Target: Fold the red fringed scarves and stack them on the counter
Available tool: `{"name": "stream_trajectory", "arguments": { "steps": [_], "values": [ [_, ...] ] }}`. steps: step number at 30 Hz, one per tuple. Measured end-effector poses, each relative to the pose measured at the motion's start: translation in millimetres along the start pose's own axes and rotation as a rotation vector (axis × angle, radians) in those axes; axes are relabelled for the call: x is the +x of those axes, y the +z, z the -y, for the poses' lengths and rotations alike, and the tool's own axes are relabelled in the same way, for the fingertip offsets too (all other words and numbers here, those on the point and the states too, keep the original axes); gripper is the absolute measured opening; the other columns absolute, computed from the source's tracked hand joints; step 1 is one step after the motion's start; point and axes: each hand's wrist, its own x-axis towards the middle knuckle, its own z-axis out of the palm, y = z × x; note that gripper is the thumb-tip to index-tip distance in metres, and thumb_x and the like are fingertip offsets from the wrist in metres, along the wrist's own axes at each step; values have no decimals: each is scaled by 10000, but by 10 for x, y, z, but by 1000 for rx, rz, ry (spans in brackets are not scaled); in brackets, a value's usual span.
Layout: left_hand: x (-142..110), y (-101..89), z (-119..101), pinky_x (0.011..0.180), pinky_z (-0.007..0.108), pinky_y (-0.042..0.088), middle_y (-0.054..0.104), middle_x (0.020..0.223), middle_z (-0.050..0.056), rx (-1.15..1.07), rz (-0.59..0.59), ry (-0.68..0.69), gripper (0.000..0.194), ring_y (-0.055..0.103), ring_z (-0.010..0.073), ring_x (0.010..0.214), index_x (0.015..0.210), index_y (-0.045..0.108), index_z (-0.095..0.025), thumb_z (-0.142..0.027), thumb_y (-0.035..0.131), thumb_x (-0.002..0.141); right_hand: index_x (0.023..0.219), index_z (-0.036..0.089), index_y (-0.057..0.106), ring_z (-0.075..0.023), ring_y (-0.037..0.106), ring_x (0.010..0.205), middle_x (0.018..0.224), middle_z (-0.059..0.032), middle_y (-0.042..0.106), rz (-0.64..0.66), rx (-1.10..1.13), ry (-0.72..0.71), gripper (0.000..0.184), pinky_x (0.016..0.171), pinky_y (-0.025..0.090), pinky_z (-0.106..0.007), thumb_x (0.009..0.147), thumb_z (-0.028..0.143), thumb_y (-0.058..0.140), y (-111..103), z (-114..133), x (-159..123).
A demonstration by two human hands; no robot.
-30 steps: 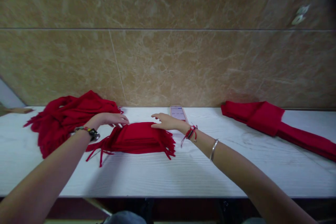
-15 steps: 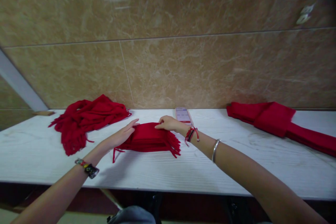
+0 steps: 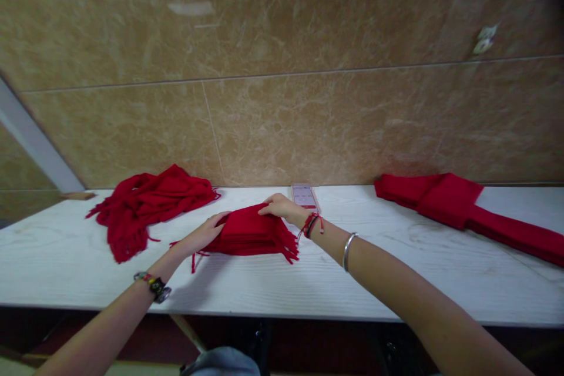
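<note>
A red fringed scarf, folded into a thick, layered bundle, lies on the white table in front of me. My left hand is closed at its left end, fingers and thumb against the folds. At the upper right edge, my right hand pinches the cloth, its thumb on top and the other fingers partly hidden behind. Fringe hangs out at both ends of the bundle, with loose strands on the table.
A loosely heaped red scarf lies to the left. To the right, more folded red cloth stretches past the view's edge. A phone lies just behind my right hand, near the tiled wall. The white table's front edge is close to me.
My left hand has come down slightly and its fingers, earlier stretched out over the scarf's left end, now close on it. The right hand keeps its pinch. The view has shifted slightly.
</note>
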Motion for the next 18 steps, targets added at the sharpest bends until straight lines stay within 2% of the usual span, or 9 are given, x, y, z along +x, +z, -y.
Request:
{"name": "stream_trajectory", "arguments": {
  "steps": [1, 4, 9, 11, 14, 18],
  "values": [
    [-9, -6, 3, 1027, 349, 278, 485, 1275, 81, 11, -5, 0, 525, 427, 206, 1170, 1217, 448, -132, -355, 367, 748, 705, 109, 649, -98, 543, 588, 632, -6, 635, 3, 8, -6, 58, 499, 385, -176, 664, 127, 611, -9, 3, -8],
    [-15, -30, 38, 1017, 377, 289, 515, 1238, 79, 104, -31, 0, 525, 439, 233, 1153, 1175, 492, -133, -302, 421, 683, 683, 112, 639, -88, 541, 563, 630, -9, 639, 8, 90, -19, 83, 493, 397, -172, 705, 116, 559, -163, -50, -89],
    [13, -96, 80, 991, 327, 320, 591, 1113, 64, 244, -51, 47, 457, 497, 206, 1066, 1045, 574, -147, -212, 415, 622, 794, 129, 643, -107, 570, 629, 724, -28, 662, 44, 299, -30, 133, 568, 457, -203, 705, 127, 543, -788, -383, -394],
    [8, -139, 84, 982, 315, 327, 608, 1071, 52, 306, -67, 55, 442, 506, 202, 1040, 997, 592, -159, -179, 401, 600, 814, 128, 643, -120, 576, 653, 753, -40, 666, 48, 248, -9, 150, 600, 463, -225, 692, 158, 560, -1074, -566, -538],
    [-11, -223, 103, 978, 289, 321, 612, 1056, 33, 379, -85, 85, 424, 506, 201, 1031, 961, 601, -175, -161, 399, 589, 772, 128, 645, -127, 565, 628, 720, -32, 659, 33, 53, 32, 152, 588, 445, -238, 668, 225, 591, -1411, -810, -727],
    [-2, -272, 80, 978, 280, 306, 605, 1092, 16, 410, -31, 128, 397, 492, 201, 1049, 992, 583, -192, -169, 395, 644, 706, 131, 644, -114, 520, 557, 627, -1, 621, 15, -222, -8, 154, 515, 391, -225, 639, 265, 609, -1586, -982, -868]
  ]
}}
